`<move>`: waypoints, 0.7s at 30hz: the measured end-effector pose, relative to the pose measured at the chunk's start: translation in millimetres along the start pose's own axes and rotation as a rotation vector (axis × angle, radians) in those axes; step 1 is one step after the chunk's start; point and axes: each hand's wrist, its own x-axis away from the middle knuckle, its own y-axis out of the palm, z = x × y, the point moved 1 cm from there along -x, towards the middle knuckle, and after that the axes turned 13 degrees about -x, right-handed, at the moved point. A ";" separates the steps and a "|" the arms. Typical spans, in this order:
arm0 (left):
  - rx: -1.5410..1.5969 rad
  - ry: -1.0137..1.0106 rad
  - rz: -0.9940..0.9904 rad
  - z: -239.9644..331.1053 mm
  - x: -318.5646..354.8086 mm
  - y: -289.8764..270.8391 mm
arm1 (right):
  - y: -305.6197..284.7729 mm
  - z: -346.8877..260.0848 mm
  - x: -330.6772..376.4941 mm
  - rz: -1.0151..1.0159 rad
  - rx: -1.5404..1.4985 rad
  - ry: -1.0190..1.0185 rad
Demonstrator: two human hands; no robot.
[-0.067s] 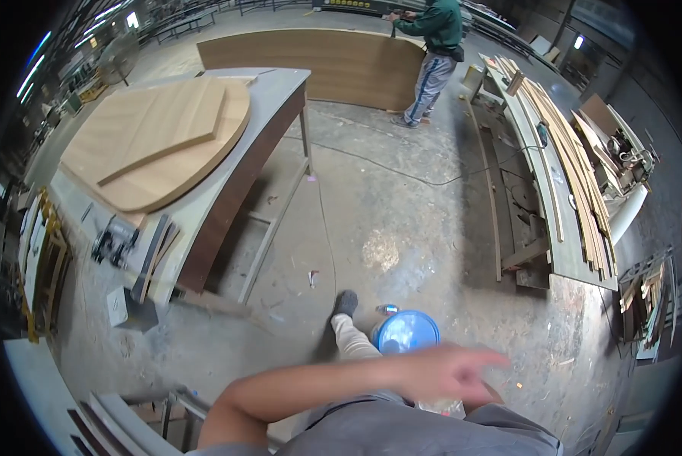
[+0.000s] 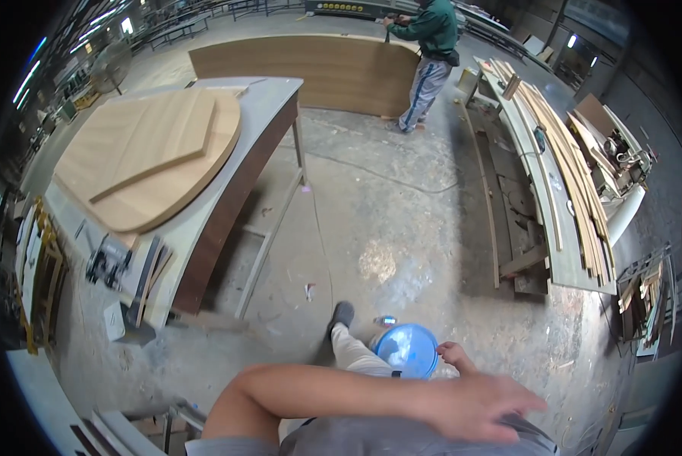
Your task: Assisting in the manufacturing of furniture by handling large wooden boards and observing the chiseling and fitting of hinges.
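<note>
Left hand: the left hand sweeps across the lower frame at the end of a bare forearm, palm down, fingers loosely spread, gripping nothing. It hangs in front of the body, above grey cloth at the bottom edge, and is a little smeared by motion.
Right hand: out of sight, so nothing can be said of its fingers.
Nearest thing: a round blue lid-like disc lies just beyond the left hand, down by the person's leg. Whether it rests on the floor or is carried, I cannot tell; the thumb tip comes close to its rim, with no clear touch.
Footing: one dark shoe is planted on the bare concrete floor, the pale trouser leg running back from it.
Workbench: off to the left a long tabletop carries a big rounded wooden panel lying flat with a smaller board stacked on it, and small tools near its close end.
Stock: a rack of long timber strips runs along the right side.
Co-worker: a person in a green top stands at the far end against a long upright brown panel.
Progress: hands-on work looks unstarted, with the wood untouched and well apart from the empty hand.
</note>
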 end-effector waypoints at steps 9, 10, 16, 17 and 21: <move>0.259 0.180 -0.208 -75.3 -113.2 -130.9 | -161.2 -291.8 -110.4 0.105 0.227 -0.379; 0.227 0.168 -0.183 -87.8 -118.2 -152.9 | -167.0 -361.2 -110.8 0.128 0.239 -0.378; 0.779 0.187 -0.619 -142.8 -179.1 -295.7 | -349.3 -535.6 -171.4 0.512 0.624 -0.442; 0.956 0.171 -0.701 -157.2 -181.3 -320.1 | -402.8 -539.9 -178.4 0.767 0.811 -0.296; 1.450 0.006 -0.852 -234.8 -194.7 -444.2 | -484.5 -550.1 -214.1 1.070 -1.203 -1.002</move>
